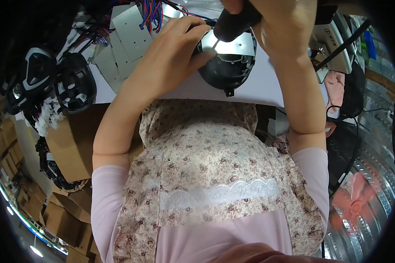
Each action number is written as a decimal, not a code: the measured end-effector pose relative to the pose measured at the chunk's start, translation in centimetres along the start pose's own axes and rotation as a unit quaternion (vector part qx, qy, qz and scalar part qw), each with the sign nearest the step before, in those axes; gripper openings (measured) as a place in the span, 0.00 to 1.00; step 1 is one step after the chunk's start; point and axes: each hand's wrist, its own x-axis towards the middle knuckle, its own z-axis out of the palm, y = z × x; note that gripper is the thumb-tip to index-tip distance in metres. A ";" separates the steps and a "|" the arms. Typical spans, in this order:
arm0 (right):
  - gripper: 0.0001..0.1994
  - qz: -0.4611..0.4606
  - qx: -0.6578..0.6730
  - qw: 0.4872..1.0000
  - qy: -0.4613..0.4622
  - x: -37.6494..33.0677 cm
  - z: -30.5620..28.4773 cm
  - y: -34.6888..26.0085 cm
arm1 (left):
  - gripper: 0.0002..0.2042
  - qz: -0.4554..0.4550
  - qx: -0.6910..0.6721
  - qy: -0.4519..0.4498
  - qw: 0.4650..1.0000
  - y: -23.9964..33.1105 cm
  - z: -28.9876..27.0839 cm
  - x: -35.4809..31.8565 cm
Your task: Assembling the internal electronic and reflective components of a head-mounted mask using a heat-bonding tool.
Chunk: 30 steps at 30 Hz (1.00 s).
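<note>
On the worktop [267, 90], the left hand [177, 39] clasps one side of the black housing [226, 74], presumably steadying it against the dark driver [233, 24] that the right hand [278, 19] grips above its silver plate [238, 47].

- 12 o'clock: left hand [180, 48] holding black housing [224, 74], silver plate [237, 47] across it.
- 1 o'clock: right hand [285, 26] gripping dark driver [233, 24].
- 8 o'clock: cardboard boxes [61, 221].

At lower left, loosely piled brown cardboard boxes [62, 223] are noted. At right, a crumpled pale-pink cloth [335, 87] is seen. A fan with pink blades [355, 203] is recorded at lower right, a thin black cable [355, 151] being observed between.
</note>
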 end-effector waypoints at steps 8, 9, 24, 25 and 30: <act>0.05 0.000 0.007 1.000 -0.031 0.6 0.5 0.6 | 0.21 0.014 0.028 -0.056 0.998 -0.1 -0.8 1.1; 0.05 -0.016 0.008 1.000 -0.023 0.7 0.3 1.1 | 0.21 0.020 0.025 -0.046 0.998 -0.1 -0.6 1.1; 0.10 -0.036 0.088 0.994 -0.059 0.3 -1.9 0.7 | 0.30 0.068 0.022 -0.022 0.997 0.0 0.2 0.8; 0.12 -0.044 0.084 0.992 -0.081 0.5 -2.3 1.1 | 0.31 0.076 0.022 -0.023 0.997 0.0 0.2 0.8; 0.29 0.025 0.245 0.963 -0.107 0.0 -2.8 1.0 | 0.32 0.072 -0.009 -0.023 0.997 -0.5 0.1 0.6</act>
